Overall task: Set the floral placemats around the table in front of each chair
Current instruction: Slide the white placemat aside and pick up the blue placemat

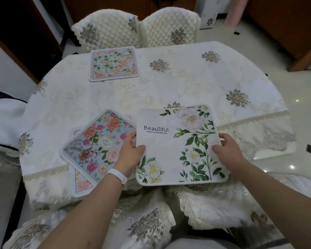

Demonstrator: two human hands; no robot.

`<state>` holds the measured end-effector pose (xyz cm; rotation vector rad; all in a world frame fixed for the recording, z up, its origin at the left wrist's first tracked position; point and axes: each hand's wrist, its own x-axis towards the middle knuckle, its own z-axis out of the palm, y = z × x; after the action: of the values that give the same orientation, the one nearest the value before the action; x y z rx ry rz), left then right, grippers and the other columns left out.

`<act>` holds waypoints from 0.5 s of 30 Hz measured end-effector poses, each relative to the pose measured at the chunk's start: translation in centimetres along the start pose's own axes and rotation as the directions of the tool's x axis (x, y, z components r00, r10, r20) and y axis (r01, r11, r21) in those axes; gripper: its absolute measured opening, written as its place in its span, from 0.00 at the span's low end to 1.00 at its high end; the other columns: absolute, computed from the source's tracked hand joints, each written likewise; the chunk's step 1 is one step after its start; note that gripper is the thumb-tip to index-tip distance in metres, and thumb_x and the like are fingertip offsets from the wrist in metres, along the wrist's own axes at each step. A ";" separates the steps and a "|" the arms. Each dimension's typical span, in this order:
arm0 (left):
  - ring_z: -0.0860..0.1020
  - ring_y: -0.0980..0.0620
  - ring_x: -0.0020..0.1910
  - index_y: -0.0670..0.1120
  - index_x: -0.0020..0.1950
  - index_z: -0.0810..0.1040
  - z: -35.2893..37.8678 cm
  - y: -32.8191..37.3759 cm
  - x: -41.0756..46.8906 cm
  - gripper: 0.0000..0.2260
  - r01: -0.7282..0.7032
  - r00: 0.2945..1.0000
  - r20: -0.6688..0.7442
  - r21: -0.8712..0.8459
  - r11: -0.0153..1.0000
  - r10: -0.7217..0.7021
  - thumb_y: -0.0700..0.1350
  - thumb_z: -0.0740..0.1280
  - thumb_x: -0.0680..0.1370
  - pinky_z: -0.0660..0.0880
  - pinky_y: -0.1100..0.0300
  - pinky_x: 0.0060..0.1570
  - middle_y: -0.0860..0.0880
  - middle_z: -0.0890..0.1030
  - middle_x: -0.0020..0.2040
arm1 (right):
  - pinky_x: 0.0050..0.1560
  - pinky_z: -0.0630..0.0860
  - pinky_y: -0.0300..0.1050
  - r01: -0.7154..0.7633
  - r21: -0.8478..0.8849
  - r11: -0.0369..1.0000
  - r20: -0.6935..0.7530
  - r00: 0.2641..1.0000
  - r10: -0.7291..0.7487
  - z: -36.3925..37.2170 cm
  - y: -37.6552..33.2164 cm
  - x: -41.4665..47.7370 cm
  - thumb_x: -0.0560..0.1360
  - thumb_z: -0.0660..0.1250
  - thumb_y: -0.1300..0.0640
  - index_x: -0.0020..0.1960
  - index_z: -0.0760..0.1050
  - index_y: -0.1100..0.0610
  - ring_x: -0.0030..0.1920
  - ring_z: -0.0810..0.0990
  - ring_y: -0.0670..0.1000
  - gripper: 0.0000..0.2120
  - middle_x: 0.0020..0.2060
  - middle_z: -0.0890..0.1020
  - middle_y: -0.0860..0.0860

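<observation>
A white placemat [180,144] printed with "Beautiful" and green-stemmed flowers is held over the table's near edge. My left hand [131,153] pinches its left edge, thumb on top. Its right edge is gripped by my right hand [226,151]. To the left lies a blue placemat [97,142] with pink and orange roses, turned diagonally, on top of another pale mat [81,184] that peeks out beneath. A pink-bordered floral placemat [114,63] lies flat at the far side, in front of the left far chair [106,29].
The round table [187,83] wears a cream embroidered cloth with lace trim. A second quilted chair [171,27] stands at the far side on the right. Covered chair backs [147,223] are close below me. A white cushion [2,123] sits at the left.
</observation>
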<state>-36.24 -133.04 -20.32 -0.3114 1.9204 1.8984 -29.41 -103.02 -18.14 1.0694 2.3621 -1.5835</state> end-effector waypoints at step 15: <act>0.83 0.45 0.51 0.44 0.69 0.69 13.0 2.4 -2.6 0.20 0.060 0.968 -0.246 0.028 0.998 -0.051 0.31 0.60 0.79 0.80 0.49 0.51 0.45 0.83 0.54 | 0.47 0.79 0.52 0.105 0.083 0.991 0.147 0.982 -0.116 -11.0 1.3 8.4 0.76 0.65 0.63 0.61 0.71 0.51 0.46 0.82 0.55 0.15 0.51 0.82 0.52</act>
<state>-33.18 -120.44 -16.74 -0.6086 2.0754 1.8594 -31.74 -89.34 -17.87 0.8098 2.3146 -1.7367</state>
